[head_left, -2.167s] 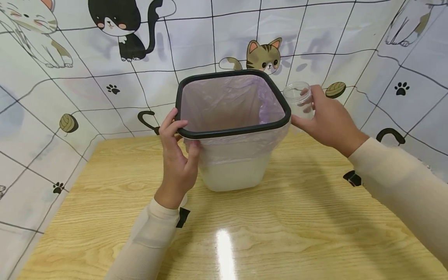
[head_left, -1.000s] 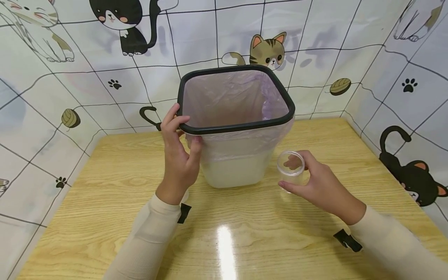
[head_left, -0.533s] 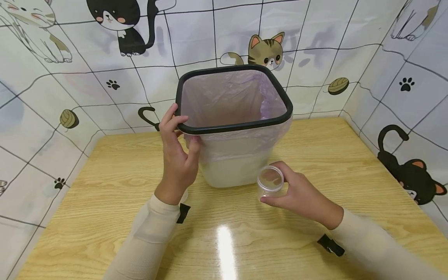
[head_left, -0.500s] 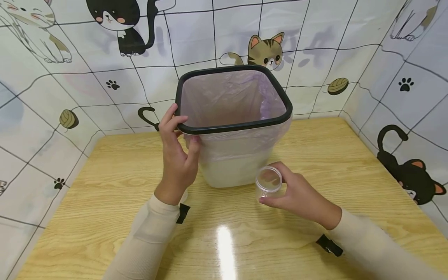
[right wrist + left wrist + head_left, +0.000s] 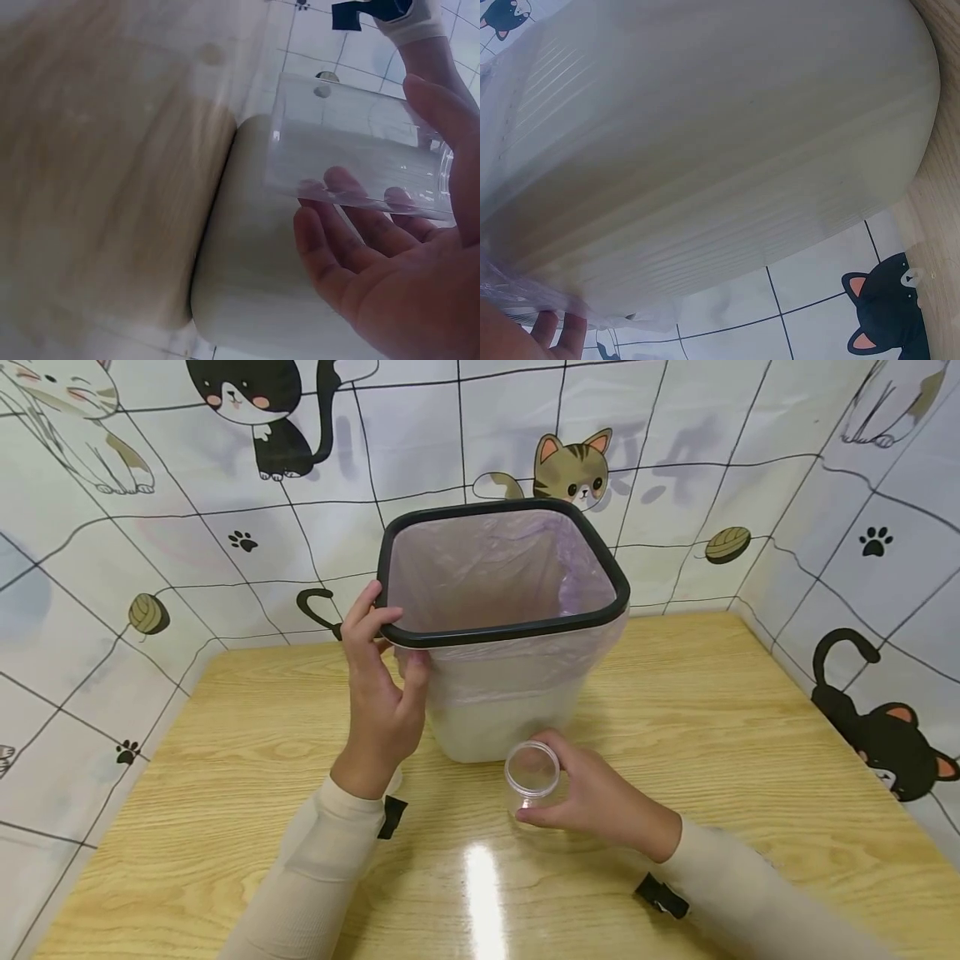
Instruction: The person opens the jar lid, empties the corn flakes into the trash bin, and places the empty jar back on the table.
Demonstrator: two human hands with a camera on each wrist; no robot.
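A square trash bin with a pale body stands on the table, lined with a thin purple bag folded out under its black rim. My left hand grips the rim at its near left corner, thumb against the outside and fingers over the edge. In the left wrist view the bin's wall fills most of the picture. My right hand holds a clear, lidless plastic jar in front of the bin's base, mouth up. Thumb and fingers span the jar's wall in the right wrist view.
The wood-grain table spreads around the bin. Behind and to both sides hangs a white gridded cloth printed with cats and paw marks. A black strap piece hangs at my right wrist, and another black piece at my left.
My right hand has brought the jar from beside the bin's right rim down, then leftward in front of the bin's base. My left hand stays on the rim.
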